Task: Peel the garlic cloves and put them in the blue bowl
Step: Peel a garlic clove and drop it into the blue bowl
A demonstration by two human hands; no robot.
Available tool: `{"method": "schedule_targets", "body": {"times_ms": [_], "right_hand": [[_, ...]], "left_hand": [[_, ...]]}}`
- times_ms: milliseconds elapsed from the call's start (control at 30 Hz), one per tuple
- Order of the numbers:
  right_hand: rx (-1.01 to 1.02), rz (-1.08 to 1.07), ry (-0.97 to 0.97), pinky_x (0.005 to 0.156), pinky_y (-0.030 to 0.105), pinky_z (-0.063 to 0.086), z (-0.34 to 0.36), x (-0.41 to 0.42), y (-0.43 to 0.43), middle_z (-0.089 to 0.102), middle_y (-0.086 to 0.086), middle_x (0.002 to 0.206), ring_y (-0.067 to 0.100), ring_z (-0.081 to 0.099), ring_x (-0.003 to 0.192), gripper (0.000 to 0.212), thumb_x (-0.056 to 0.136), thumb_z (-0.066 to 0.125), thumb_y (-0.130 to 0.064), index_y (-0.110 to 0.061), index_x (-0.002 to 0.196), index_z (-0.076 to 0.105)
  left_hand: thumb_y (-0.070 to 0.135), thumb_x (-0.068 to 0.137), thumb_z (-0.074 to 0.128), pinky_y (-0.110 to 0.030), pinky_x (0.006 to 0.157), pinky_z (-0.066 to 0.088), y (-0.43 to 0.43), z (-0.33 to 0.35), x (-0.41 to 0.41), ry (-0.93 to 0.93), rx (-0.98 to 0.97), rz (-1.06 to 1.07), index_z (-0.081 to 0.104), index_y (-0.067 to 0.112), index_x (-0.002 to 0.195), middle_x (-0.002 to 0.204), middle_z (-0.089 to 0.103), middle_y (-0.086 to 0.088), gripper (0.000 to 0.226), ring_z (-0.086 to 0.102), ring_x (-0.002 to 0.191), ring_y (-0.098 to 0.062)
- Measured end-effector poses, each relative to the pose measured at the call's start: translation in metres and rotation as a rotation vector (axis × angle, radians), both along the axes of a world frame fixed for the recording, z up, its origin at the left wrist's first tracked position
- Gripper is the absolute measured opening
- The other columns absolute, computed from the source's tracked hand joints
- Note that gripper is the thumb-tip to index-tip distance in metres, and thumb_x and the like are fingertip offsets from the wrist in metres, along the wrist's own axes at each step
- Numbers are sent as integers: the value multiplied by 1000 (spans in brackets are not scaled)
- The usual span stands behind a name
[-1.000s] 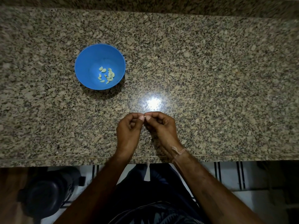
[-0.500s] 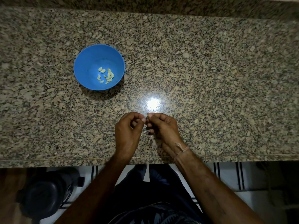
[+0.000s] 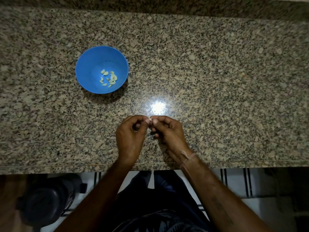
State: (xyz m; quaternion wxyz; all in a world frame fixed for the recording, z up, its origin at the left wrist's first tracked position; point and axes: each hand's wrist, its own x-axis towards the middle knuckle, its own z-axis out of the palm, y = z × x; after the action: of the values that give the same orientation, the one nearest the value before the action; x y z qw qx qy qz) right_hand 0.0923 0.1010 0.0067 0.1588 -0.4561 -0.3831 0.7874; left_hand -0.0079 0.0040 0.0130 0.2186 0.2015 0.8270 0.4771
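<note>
Speckled granite surface (image 3: pixel 217 81) with a bright glare (image 3: pixel 158 107) near its middle; below its near edge, white dark-striped floor (image 3: pixel 234 181).

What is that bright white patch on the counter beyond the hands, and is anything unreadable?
Head view: the patch is glare on the polished counter, not an object. Head view: blue bowl and peeled cloves read sharp; the pale piece pinched between left hand and right hand is too small to identify; under the counter is dark.

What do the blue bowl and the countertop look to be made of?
Blue bowl: probably plastic, smooth with a soft sheen; even, saturated colour and thin rim.
Countertop: polished granite or similar stone; speckled grey-beige grain and a bright mirror-like glare.
</note>
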Motion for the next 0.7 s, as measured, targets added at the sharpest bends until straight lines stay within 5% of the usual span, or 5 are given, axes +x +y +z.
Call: {"method": "schedule_targets", "body": {"times_ms": [133, 300, 700], "right_hand": [[44, -15, 34, 70, 31, 55, 1, -2, -4, 73, 24, 94, 28, 65, 84, 16, 95, 72, -1, 6, 110, 71], [97, 2, 40, 96, 53, 58, 3, -4, -2, 69, 38, 104, 37, 68, 95, 11, 95, 70, 4, 11, 103, 71], [124, -6, -7, 86, 40, 60, 3, -4, -2, 73, 30, 108, 28, 70, 91, 13, 98, 67, 2, 5, 107, 75]], "left_hand": [[26, 93, 75, -46, 75, 62, 1, 1, 1, -136, 24, 33, 79, 24, 95, 85, 77, 9, 5, 73, 81, -13], [35, 94, 67, -51, 79, 61, 1, 2, -1, -206, 15, -9, 80, 22, 93, 85, 77, 5, 19, 74, 83, -17], [27, 102, 64, -47, 80, 61, 3, 2, 3, -206, 4, -29, 76, 18, 99, 87, 77, 5, 16, 73, 84, -13]]}}
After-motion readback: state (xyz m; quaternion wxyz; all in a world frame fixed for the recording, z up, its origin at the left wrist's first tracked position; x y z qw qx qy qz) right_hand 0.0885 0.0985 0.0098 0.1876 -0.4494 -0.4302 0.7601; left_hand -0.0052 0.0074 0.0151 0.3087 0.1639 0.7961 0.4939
